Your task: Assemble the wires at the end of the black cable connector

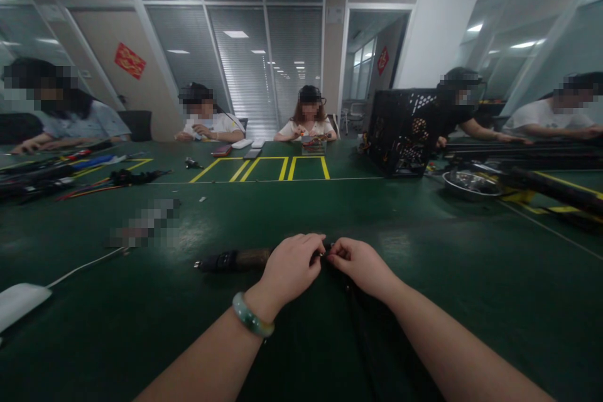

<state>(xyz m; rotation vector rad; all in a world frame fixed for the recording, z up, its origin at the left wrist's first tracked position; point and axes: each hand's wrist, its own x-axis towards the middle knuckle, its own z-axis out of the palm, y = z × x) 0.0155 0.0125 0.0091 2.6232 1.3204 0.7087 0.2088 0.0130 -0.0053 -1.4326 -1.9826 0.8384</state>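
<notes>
A dark cylindrical tool (238, 260) with a brownish middle and a metal tip at its left end lies across the green table in front of me. My left hand (292, 267), with a green bangle at the wrist, is closed around its right end. Close beside it, my right hand (353, 260) is closed in a pinch, thumb against fingers. Whatever sits between those fingertips is small, dark and mostly hidden. A black cord (355, 314) trails from under the right hand toward me.
At left are a blurred-out object (148, 223), a white device (23, 301) with its cable, and tangled wires (136, 176). A black computer case (400, 132), metal bowl (471, 184) and long black parts (556, 182) stand at right. Several people work around the table.
</notes>
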